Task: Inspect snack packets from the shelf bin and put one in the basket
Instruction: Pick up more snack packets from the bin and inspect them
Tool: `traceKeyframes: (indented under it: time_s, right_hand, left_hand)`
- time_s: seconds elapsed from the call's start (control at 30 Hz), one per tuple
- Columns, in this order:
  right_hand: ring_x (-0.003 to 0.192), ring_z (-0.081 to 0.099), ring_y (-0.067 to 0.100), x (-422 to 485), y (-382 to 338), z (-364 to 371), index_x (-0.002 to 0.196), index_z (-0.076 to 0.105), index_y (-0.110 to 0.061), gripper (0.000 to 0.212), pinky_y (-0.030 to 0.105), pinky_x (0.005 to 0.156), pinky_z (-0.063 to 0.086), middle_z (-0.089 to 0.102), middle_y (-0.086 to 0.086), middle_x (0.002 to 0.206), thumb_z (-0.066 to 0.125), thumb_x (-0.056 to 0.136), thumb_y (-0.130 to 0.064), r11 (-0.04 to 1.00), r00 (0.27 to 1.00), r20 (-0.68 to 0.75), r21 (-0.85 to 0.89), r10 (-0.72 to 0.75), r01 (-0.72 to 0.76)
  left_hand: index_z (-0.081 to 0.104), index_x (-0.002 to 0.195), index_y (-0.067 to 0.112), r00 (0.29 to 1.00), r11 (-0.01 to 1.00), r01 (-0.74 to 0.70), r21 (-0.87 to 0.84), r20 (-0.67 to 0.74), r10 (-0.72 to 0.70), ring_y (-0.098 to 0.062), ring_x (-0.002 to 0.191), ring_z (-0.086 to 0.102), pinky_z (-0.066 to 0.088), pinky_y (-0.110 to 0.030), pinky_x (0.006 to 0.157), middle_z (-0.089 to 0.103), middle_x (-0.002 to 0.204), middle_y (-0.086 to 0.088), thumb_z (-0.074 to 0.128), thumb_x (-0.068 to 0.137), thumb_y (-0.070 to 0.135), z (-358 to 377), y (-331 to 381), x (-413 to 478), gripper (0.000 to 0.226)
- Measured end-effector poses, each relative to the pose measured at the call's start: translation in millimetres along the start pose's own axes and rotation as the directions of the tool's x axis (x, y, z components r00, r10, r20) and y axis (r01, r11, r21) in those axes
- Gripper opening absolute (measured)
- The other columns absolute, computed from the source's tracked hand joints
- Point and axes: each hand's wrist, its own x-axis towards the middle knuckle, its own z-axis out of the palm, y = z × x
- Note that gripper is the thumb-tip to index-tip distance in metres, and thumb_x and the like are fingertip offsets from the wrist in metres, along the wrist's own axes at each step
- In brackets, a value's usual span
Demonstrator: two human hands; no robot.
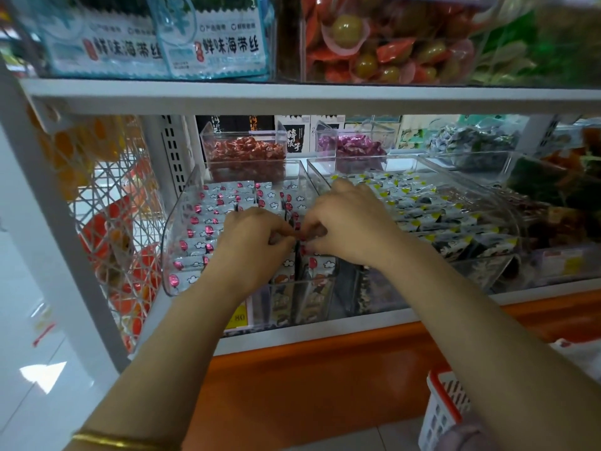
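Note:
A clear plastic bin (177,209) on the middle shelf holds several silver snack packets (208,219) printed with pink dots and white clouds. Both my hands are inside it. My left hand (250,239) and my right hand (344,229) meet near the bin's right side, fingers curled and pinching a small packet (297,237) between them; most of that packet is hidden by the fingers. The white and red basket (444,408) hangs low at the right, under my right forearm.
A second clear bin (507,203) of yellow-marked packets stands just right of my hands. Bins of red and purple sweets (244,151) sit behind. The upper shelf edge (292,96) runs overhead. A yellow price tag (239,317) is on the shelf front.

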Motion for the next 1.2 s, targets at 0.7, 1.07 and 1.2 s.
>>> traceKeyframes:
  time_s: [0.7,1.07,1.2]
  right_hand:
    - [0.099,0.047,0.022,0.3,-1.3,8.1,0.093,0.066,-0.02,0.009,0.028,0.071,0.026,0.044,-0.003,0.073,0.059,0.088,-0.02,0.991,0.978,-0.182,0.107,0.104,-0.085]
    - [0.059,0.059,0.024,-28.3,10.3,-12.3,0.083,0.053,-0.007,0.01,0.038,0.052,0.047,0.061,0.013,0.075,0.052,0.093,-0.007,0.757,0.776,-0.469,0.653,0.421,-0.016]
    - [0.053,0.062,0.009,-33.1,17.0,-12.2,0.081,0.049,-0.016,0.018,0.028,0.049,0.054,0.061,0.006,0.081,0.049,0.095,-0.006,0.388,0.752,-0.24,0.921,0.613,-0.023]
  left_hand:
    - [0.041,0.137,0.023,0.989,0.969,0.117,0.22,0.059,-0.133,-0.03,0.126,0.03,0.028,-0.047,0.106,0.043,0.137,-0.006,0.061,0.082,0.042,9.5,4.7,-2.6,0.061]
    - [0.057,0.126,0.012,0.978,0.997,0.065,-0.027,-0.195,-0.069,-0.021,0.115,0.049,0.033,-0.022,0.089,0.055,0.128,-0.008,0.056,0.091,0.017,-4.1,4.0,-5.3,0.035]
    - [0.059,0.121,0.014,0.977,0.957,0.1,-0.273,-0.156,-0.146,-0.004,0.084,0.056,0.041,-0.011,0.066,0.061,0.098,0.007,0.051,0.094,0.022,-9.3,12.3,-9.3,0.029]
